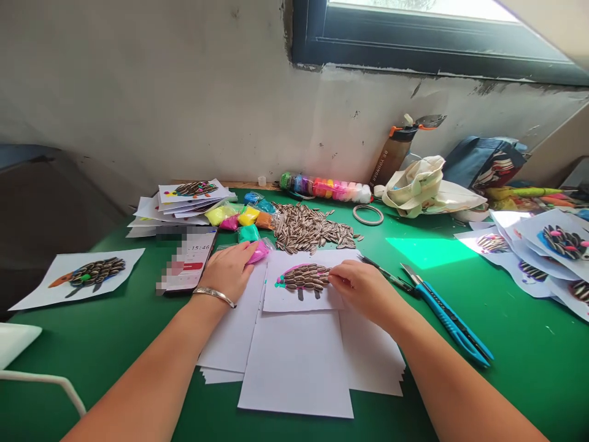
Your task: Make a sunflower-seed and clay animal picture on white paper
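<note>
A small white sheet (280,302) bears an animal figure (306,277) covered in striped sunflower seeds, with pink and teal bits at its left end and dark legs below. My right hand (361,285) is pinched at the figure's right end; what its fingertips hold, if anything, is hidden. My left hand (230,267) rests at the upper left of the papers, its fingers close together by a bag of pink clay (260,250); whether it grips the bag is unclear. Behind the sheet lies a pile of sunflower seeds (306,227).
A phone (191,261) lies left of my left hand. Pens (386,275) and a blue cutter (446,319) are at right. Finished seed pictures lie at both sides. Clay bags, a tape ring (368,215), a bottle (393,153) and a cloth bag (416,187) stand behind.
</note>
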